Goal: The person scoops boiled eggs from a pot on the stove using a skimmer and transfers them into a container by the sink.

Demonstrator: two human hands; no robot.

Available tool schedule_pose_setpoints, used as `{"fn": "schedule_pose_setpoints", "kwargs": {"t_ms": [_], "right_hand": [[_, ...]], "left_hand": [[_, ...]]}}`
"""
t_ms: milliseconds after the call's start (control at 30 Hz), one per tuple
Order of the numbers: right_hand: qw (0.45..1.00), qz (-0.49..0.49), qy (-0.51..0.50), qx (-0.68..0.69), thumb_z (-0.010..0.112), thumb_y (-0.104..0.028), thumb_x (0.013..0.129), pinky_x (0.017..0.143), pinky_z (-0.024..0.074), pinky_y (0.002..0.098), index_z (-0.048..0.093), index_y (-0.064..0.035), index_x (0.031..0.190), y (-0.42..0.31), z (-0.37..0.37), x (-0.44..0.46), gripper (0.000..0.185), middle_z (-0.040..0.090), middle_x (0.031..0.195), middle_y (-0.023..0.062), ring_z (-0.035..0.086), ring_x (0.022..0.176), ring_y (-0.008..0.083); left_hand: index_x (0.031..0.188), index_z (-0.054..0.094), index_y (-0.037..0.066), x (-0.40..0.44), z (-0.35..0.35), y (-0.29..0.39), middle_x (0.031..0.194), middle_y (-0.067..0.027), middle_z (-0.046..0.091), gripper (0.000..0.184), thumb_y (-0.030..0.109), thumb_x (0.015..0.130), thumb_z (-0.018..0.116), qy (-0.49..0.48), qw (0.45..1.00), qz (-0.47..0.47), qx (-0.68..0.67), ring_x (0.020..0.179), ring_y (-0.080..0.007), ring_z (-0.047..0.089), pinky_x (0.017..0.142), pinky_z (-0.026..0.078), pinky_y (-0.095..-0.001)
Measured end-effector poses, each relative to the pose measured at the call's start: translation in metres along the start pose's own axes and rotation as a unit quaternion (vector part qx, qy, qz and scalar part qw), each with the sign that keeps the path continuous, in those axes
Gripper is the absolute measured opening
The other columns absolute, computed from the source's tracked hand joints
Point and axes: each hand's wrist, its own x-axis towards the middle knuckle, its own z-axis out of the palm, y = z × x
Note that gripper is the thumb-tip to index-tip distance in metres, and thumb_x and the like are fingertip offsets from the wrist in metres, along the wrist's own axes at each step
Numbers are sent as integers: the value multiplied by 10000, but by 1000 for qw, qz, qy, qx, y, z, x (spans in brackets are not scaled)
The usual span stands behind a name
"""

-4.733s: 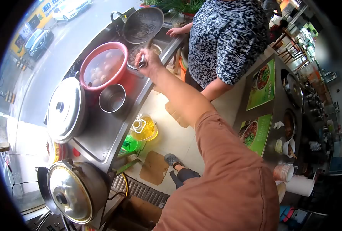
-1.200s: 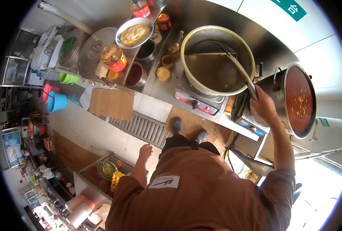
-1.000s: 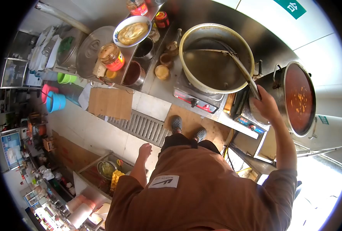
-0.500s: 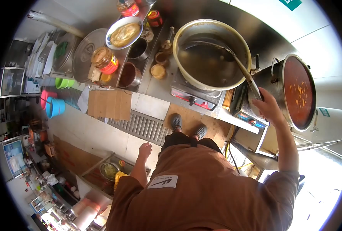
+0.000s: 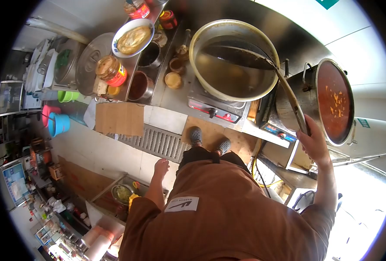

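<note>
My right hand (image 5: 313,141) is wrapped round the handle end of a long-handled skimmer (image 5: 294,99). The skimmer's dark, wide head lies tilted inside a large round pot (image 5: 194,80), partly above the brownish liquid (image 5: 230,80). That pot sits on a cooker (image 5: 214,111) with a red-lit panel. Just beyond my right hand stands a tall steel pot (image 5: 304,102) holding red broth (image 5: 334,106) with orange bits floating on it. My left hand (image 5: 160,168) hangs low at my side, fingers curled in, with nothing seen in it.
Left of the big pot are a plate of pale paste (image 5: 133,40), a red-labelled jar (image 5: 111,71) and steel containers (image 5: 141,85). A floor drain grate (image 5: 158,141) and cardboard (image 5: 120,118) lie below the counter. Behind my left side stands a bowl (image 5: 121,193).
My right hand has drawn back toward me and lower. The skimmer's head has risen from the liquid and now shows more of its dark surface. My left hand has shifted slightly.
</note>
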Motion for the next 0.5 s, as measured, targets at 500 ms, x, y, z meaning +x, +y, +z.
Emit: {"fn": "schedule_pose_setpoints", "kwargs": {"t_ms": [500], "right_hand": [[981, -68, 47, -177, 562, -123, 762, 721, 452, 332, 455, -8, 1200, 12, -1, 31, 465, 592, 900, 191, 591, 797, 266]], "left_hand": [[1163, 508, -7, 5, -2, -2, 973, -110, 601, 406, 206, 818, 539, -1, 1000, 17, 2, 749, -187, 601, 579, 479, -303]]}}
